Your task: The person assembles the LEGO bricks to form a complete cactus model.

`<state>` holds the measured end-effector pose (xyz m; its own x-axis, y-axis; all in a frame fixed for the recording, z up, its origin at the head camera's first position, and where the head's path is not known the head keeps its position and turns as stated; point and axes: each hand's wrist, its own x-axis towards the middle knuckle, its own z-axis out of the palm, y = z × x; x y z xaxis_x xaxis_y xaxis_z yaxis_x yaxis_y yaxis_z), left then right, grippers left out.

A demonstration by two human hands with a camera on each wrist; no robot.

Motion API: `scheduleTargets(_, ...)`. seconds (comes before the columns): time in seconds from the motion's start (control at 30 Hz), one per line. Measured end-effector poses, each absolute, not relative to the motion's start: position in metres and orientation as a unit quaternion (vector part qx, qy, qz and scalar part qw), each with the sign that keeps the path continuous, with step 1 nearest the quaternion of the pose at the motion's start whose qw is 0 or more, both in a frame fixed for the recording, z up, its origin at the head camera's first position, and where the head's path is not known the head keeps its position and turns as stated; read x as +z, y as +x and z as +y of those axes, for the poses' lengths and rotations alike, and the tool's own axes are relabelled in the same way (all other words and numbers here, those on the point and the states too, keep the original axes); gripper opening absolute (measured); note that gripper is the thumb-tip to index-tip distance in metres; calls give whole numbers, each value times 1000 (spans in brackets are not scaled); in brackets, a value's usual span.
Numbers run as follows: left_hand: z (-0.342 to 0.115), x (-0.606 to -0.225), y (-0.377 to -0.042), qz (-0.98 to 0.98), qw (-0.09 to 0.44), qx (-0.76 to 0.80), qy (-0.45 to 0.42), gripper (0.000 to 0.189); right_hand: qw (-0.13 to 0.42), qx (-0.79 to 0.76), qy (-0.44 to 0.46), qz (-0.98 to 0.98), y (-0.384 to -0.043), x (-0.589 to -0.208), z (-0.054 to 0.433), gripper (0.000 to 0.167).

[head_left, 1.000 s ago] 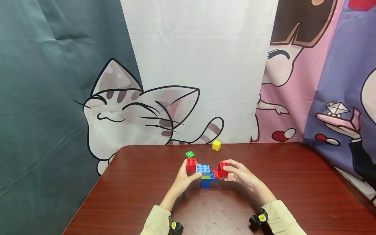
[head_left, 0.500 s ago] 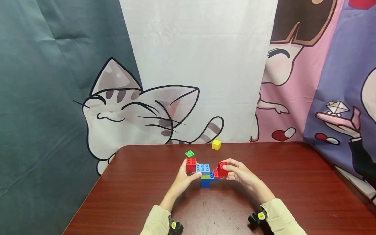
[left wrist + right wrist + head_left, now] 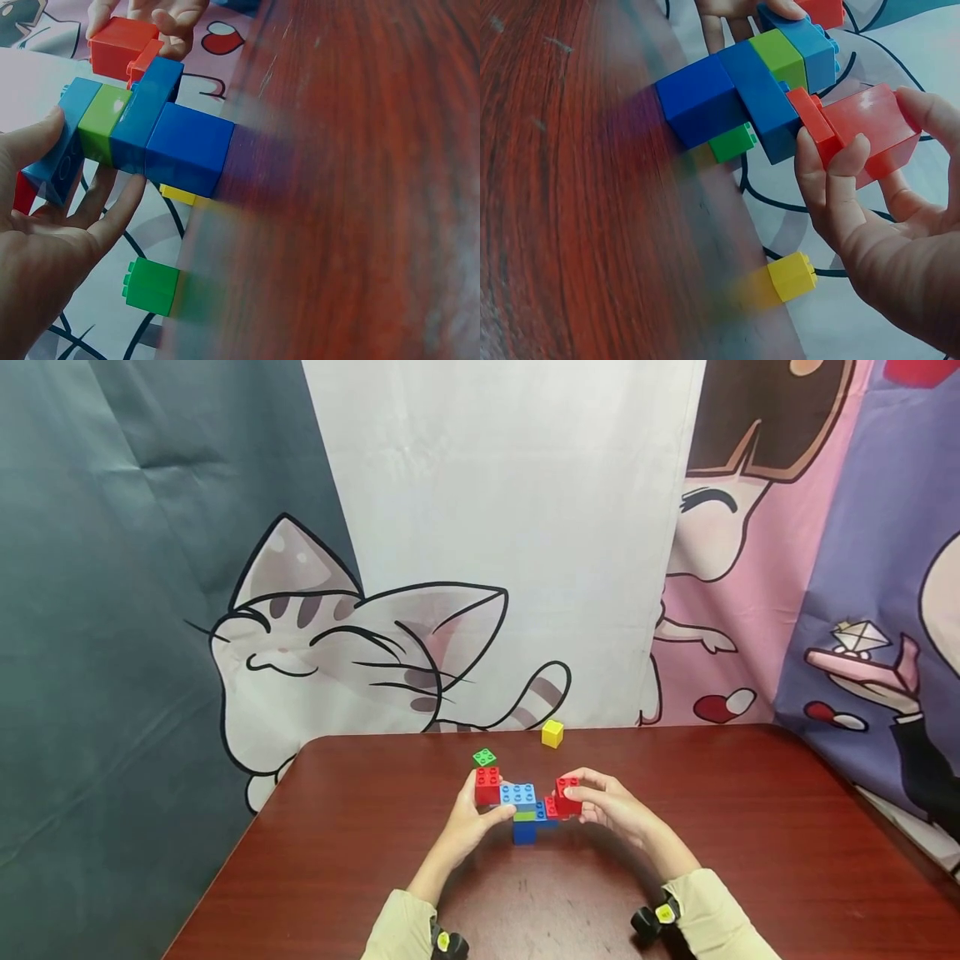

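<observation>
A brick structure stands on the table, with a dark blue brick [image 3: 525, 832] at its foot. Above that are a wide blue brick [image 3: 759, 101], a lime green brick [image 3: 105, 124] and a lighter blue brick [image 3: 517, 795] that juts left. At its left end sits a red brick [image 3: 487, 786]. My left hand [image 3: 469, 818] grips this upper left part, thumb on the lighter blue brick. On the right, a thin red brick [image 3: 814, 126] sits on the wide blue one. My right hand [image 3: 611, 806] pinches a larger red brick [image 3: 874, 127] right against the thin one.
Behind the structure, a green brick [image 3: 484, 757] lies on the brown table [image 3: 360, 843]. A yellow brick [image 3: 552, 734] stands near the table's far edge. A printed curtain [image 3: 525, 527] hangs behind the table.
The fingers of my right hand have shifted slightly left around the larger red brick, which now looks straighter over the thin one. My left hand keeps its grip.
</observation>
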<state>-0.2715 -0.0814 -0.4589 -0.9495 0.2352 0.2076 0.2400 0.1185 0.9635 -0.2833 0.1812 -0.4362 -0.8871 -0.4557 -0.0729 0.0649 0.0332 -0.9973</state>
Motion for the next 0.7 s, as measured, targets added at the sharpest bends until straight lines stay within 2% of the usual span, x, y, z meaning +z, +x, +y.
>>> scheduleTargets(0.37,-80,-457,-272,-749,6,-643,-160,57,202,-701,-140,670,-283,-435,182,18)
scheduleTargets(0.7,-80,-458,-271,-747,-1,-647,-153,60,223,-697,-147,666,-284,-437,182,22)
